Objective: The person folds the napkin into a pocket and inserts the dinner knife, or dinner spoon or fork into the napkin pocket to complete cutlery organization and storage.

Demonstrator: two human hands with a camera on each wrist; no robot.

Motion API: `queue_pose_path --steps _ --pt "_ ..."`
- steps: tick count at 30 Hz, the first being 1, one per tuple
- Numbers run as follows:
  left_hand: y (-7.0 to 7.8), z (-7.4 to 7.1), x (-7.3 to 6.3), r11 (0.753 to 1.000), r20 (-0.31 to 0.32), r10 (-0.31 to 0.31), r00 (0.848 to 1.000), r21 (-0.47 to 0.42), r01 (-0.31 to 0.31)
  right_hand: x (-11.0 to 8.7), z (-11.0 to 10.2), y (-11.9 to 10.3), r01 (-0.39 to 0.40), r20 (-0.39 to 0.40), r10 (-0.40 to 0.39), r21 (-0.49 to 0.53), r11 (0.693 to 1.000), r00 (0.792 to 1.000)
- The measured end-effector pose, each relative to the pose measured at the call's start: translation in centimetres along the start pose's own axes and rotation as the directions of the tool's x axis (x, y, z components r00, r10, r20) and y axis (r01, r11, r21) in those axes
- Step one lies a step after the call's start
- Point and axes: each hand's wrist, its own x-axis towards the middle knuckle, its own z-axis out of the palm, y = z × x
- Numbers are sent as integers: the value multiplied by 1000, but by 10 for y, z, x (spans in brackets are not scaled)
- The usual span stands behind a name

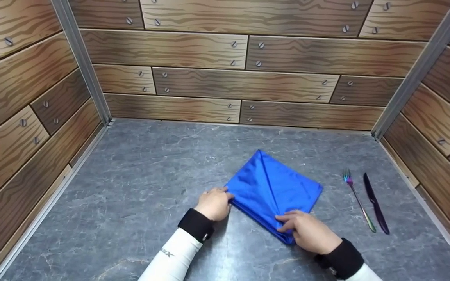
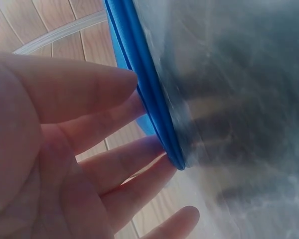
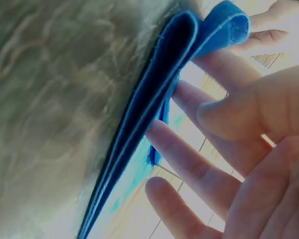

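Observation:
A folded blue cloth napkin (image 1: 287, 183) lies on the grey marbled tabletop, one corner pointing to the back wall and a long crease running down its middle. At its left corner my left hand (image 1: 214, 203) rests its fingertips on the edge. In the left wrist view the thumb and fingers (image 2: 119, 159) are loosely extended along the layered blue edge (image 2: 147, 79). My right hand (image 1: 311, 231) touches the top near the front corner. Its relaxed fingers (image 3: 189, 172) lie beside the looped fold layers (image 3: 139, 114) in the right wrist view.
Right of the napkin lie a rainbow-coloured fork (image 1: 358, 201) and a dark knife (image 1: 375, 203), side by side. Wood-patterned panels (image 1: 244, 84) enclose the table at the back and both sides, with grey metal strips (image 1: 88, 66) at the corners.

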Motion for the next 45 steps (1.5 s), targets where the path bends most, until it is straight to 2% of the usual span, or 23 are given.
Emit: queue_pose_path --steps 5,11,18,22,27,30,36,45 --pt "-11 1 2 1000 11 -10 1000 -23 11 2 0 -5 25 -4 -25 2 1000 1000" --pt "-25 -2 4 997 -15 -49 999 -54 48 7 6 -8 45 6 -45 3 999 999" --pt "-30 -5 4 995 -6 -50 999 -84 49 5 5 -13 82 -11 -82 -44 996 997" --pt "-30 -6 4 996 -9 -46 999 -83 45 6 5 -14 103 -63 -106 -42 994 992" --pt "-29 -6 5 995 5 -45 999 -86 46 9 8 -18 162 -132 -163 -17 987 978" --pt "-29 -6 6 995 8 -41 999 -88 42 9 12 -23 155 -95 -156 -16 988 983" --pt "-30 -4 6 996 -15 -29 999 -80 28 6 11 -28 86 16 -86 -11 996 996" --pt "-29 -4 6 996 -21 -29 999 -83 27 5 6 -30 50 55 -49 -14 999 997"
